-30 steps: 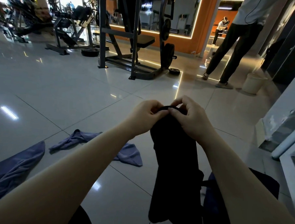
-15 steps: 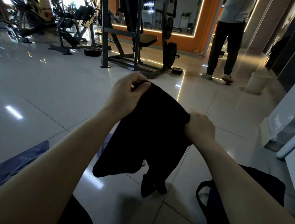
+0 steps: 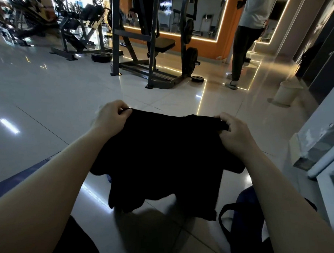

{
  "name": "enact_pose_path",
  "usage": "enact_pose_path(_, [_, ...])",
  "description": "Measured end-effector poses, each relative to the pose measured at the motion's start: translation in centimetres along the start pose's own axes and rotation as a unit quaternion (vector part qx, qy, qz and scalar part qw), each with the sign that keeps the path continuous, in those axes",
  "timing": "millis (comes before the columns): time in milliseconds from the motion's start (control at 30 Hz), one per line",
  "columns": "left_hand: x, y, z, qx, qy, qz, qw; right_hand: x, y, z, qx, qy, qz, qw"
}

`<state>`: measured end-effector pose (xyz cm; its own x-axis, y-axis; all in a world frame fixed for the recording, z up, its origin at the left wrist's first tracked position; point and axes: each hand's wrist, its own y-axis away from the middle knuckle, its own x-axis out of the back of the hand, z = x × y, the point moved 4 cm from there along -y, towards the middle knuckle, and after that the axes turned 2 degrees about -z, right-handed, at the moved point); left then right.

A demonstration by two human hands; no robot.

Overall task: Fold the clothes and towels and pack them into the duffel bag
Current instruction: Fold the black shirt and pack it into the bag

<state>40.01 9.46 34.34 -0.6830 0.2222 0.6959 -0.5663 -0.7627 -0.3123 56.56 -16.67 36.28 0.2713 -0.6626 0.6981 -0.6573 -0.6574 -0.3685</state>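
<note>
Hands (image 3: 110, 117) (image 3: 235, 132) pinch black garment (image 3: 161, 154) top edge, spread.

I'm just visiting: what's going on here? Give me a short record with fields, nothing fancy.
place: gym with a glossy tiled floor
left hand: pinches one top corner of the black garment
right hand: pinches the other top corner
garment: held up, spread wide, lower edge hanging
duffel bag: on the floor at lower right, dark
bystander: standing in the background
</note>
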Motion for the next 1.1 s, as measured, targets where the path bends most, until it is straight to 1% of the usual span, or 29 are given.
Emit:
enact_pose_path(67, [-1.2,0.3,0.3,-0.010,-0.012,-0.038,0.999,0.0,0.0,-0.1,0.006,-0.028,-0.017,0.999])
enact_pose_path(100, [-1.8,0.6,0.8,-0.030,-0.009,-0.059,0.998,0.0,0.0,-0.2,0.006,-0.042,-0.026,0.999])
enact_pose_path(133, [-2.4,1.0,1.7,-0.054,0.013,-0.078,0.995,-0.1,0.1,-0.3,0.006,-0.052,-0.036,0.998])
enact_pose_path(167, [-3.0,1.6,2.9,-0.078,0.063,-0.104,0.990,-0.3,0.1,-0.5,0.007,-0.058,-0.046,0.997])
enact_pose_path(200, [-3.5,2.4,4.2,-0.097,0.133,-0.143,0.976,-0.4,0.2,-0.8,0.010,-0.061,-0.055,0.997])
enact_pose_path(267, [-4.6,4.1,7.0,-0.114,0.267,-0.250,0.924,-0.8,0.3,-1.6,0.021,-0.062,-0.072,0.995])
enact_pose_path(300, [-5.3,4.9,8.0,-0.114,0.306,-0.295,0.898,-1.1,0.3,-2.0,0.027,-0.064,-0.081,0.994])
enact_pose_path(333, [-6.0,5.5,8.8,-0.117,0.322,-0.324,0.882,-1.3,0.3,-2.3,0.032,-0.065,-0.085,0.994])
enact_pose_path(367, [-6.6,5.9,9.2,-0.130,0.312,-0.329,0.882,-1.4,0.4,-2.6,0.035,-0.063,-0.082,0.994])
enact_pose_path(467, [-7.1,5.7,9.4,-0.160,0.271,-0.285,0.905,-1.4,0.4,-2.9,0.041,-0.052,-0.059,0.996])
enact_pose_path(533, [-6.5,5.3,9.4,-0.156,0.290,-0.287,0.900,-1.2,0.3,-2.6,0.029,-0.057,-0.058,0.996])
enact_pose_path(600, [-5.6,4.9,9.6,-0.152,0.321,-0.299,0.886,-1.2,0.2,-2.0,0.000,-0.087,-0.090,0.992])
enact_pose_path(633, [-5.1,4.8,9.7,-0.149,0.333,-0.294,0.884,-1.2,0.3,-1.7,-0.018,-0.102,-0.115,0.988])
enact_pose_path(733, [-3.7,4.2,9.3,-0.133,0.364,-0.240,0.890,-1.7,0.7,-0.8,-0.052,-0.099,-0.193,0.975])
enact_pose_path(800, [-2.7,3.6,8.8,-0.118,0.384,-0.200,0.894,-1.8,0.9,-0.5,-0.055,-0.066,-0.213,0.973])
enact_pose_path(867, [-1.9,2.8,7.9,-0.102,0.398,-0.162,0.897,-1.2,0.8,0.1,-0.054,-0.026,-0.183,0.981])
enact_pose_path(900, [-1.5,2.4,7.4,-0.093,0.403,-0.148,0.898,-0.7,0.7,0.3,-0.059,-0.042,-0.157,0.985])
enact_pose_path(933, [-1.3,2.0,6.8,-0.083,0.401,-0.140,0.901,-0.3,0.7,0.4,-0.068,-0.090,-0.134,0.985])
enact_pose_path(967, [-1.2,1.7,6.4,-0.075,0.387,-0.142,0.908,0.2,0.5,0.5,-0.073,-0.139,-0.111,0.981])
enact_pose_path(1000, [-1.4,1.5,5.8,-0.067,0.349,-0.150,0.923,0.4,0.4,0.5,-0.071,-0.171,-0.095,0.978])
enact_pose_path(1067, [-1.8,1.5,5.1,-0.061,0.221,-0.192,0.954,0.4,0.4,0.3,-0.065,-0.194,-0.073,0.976])
enact_pose_path(1100, [-2.2,1.7,5.0,-0.061,0.165,-0.219,0.960,0.3,0.3,0.1,-0.062,-0.200,-0.066,0.976])
